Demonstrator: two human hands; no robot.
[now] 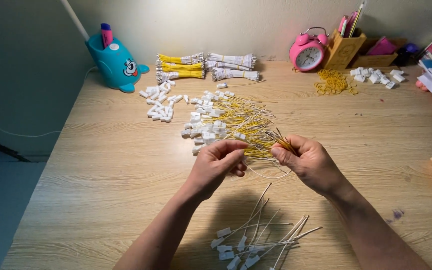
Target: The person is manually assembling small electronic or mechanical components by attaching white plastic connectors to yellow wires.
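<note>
While both hands hover over the wooden table (101, 175), the left hand (217, 164) pinches the yellow wires (256, 145) with its fingers together, and the right hand (308, 162) is clamped on the other end of the same small bunch. Just past them, farther away, lies a pile of yellow wires with white plugs (223, 122). Near the person lie white wires (256, 237). Far right stands a pink clock (307, 52).
</note>
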